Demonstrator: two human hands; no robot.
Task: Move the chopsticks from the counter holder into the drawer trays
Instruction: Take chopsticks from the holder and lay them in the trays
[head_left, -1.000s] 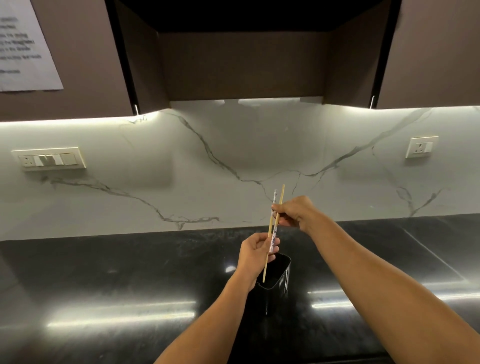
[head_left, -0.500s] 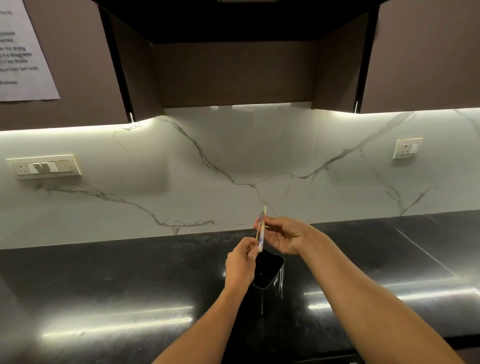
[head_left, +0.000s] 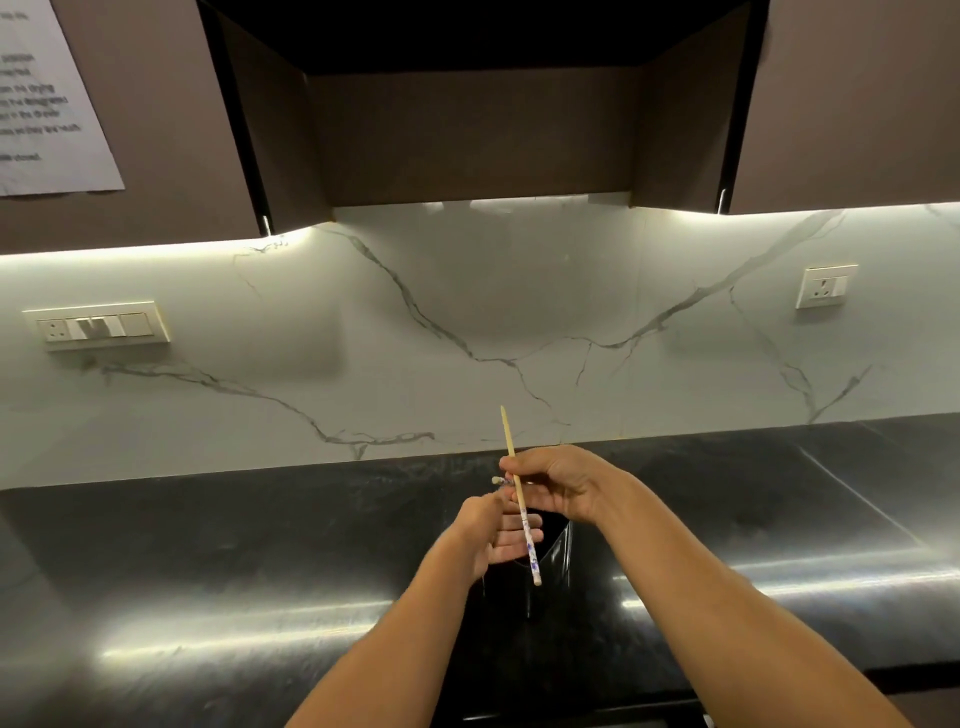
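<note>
Pinching chopstick (head_left: 528, 538) | right hand (head_left: 563, 488) | over holder (head_left: 557, 553) | left hand (head_left: 485, 538) beside

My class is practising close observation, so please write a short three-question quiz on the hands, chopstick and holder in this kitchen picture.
1. True or false: the right hand grips a chopstick.
2. Multiple choice: the holder stands on A) the black counter, B) a white plate, C) a wooden stool.
3. Fill in: the chopstick's bare wooden tip points ___ (up or down).

Key: 1 true; 2 A; 3 up.
</note>
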